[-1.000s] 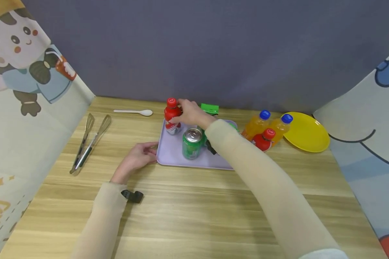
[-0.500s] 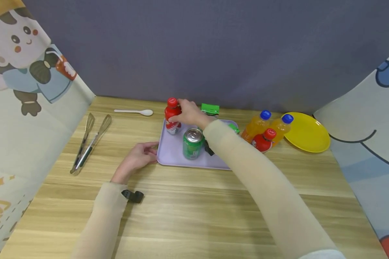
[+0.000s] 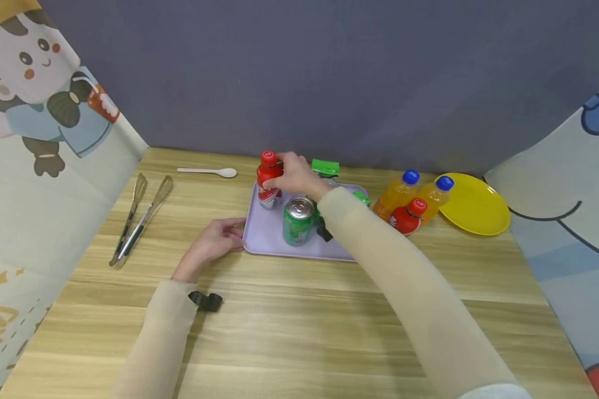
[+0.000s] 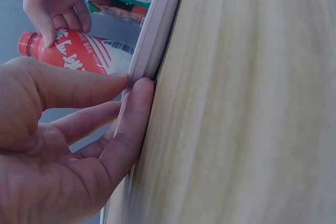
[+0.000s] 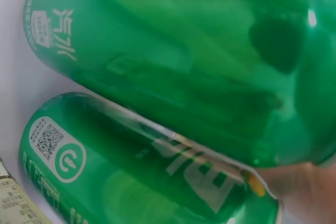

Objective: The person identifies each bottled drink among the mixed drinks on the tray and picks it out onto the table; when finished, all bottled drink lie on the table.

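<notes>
On the left part of a lilac tray stands a red drink bottle with a red cap. My right hand grips it from the right, thumb in front. In the left wrist view the right hand's fingers lie against the bottle. My left hand pinches the tray's left rim between thumb and finger, clearest in the left wrist view. A green soda can stands just right of the bottle. Two green cans lie close to the right wrist camera, the nearer can filling much of that view.
A green-topped item shows behind the right wrist, partly hidden. Orange drink bottles, another red bottle and a yellow plate stand right of the tray. Metal tongs and a white spoon lie left.
</notes>
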Motion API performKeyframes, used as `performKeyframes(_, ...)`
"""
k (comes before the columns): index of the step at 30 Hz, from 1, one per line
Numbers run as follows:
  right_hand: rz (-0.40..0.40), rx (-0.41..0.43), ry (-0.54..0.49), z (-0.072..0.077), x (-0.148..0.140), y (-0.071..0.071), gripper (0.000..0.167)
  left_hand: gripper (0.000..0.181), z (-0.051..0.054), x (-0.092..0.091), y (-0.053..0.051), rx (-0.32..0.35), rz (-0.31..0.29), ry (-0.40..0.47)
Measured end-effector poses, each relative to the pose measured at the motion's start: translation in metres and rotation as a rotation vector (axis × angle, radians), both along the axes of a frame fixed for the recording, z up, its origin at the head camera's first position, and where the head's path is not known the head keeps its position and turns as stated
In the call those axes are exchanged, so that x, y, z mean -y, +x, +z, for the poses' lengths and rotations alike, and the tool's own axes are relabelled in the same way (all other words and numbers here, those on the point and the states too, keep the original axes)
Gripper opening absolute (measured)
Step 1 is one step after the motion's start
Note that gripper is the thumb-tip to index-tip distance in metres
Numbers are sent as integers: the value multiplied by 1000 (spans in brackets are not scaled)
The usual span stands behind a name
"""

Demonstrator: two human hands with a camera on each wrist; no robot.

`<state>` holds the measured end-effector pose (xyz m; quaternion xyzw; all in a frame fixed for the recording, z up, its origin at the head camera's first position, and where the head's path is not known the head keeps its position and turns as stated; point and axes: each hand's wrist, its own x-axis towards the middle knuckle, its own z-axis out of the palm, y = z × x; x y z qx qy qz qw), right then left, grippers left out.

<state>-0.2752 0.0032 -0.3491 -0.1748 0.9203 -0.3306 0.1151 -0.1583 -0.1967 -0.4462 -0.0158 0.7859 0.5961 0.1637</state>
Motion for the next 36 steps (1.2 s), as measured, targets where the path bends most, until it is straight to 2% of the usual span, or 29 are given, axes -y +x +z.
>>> performKeyframes(9,41,-39,-72,5,-10,3,59,63,0,0,0,1,-11,-1)
performKeyframes(18,57,-98,-153,14,-19,11,56,64,3,1,-1,-16,-24,5)
performKeyframes(28,67,-196,-208,39,-24,28,53,63,4,1,1,-26,-25,-23)
performKeyframes(36,50,-292,-239,57,-32,40,53,64,4,0,2,-16,-19,1)
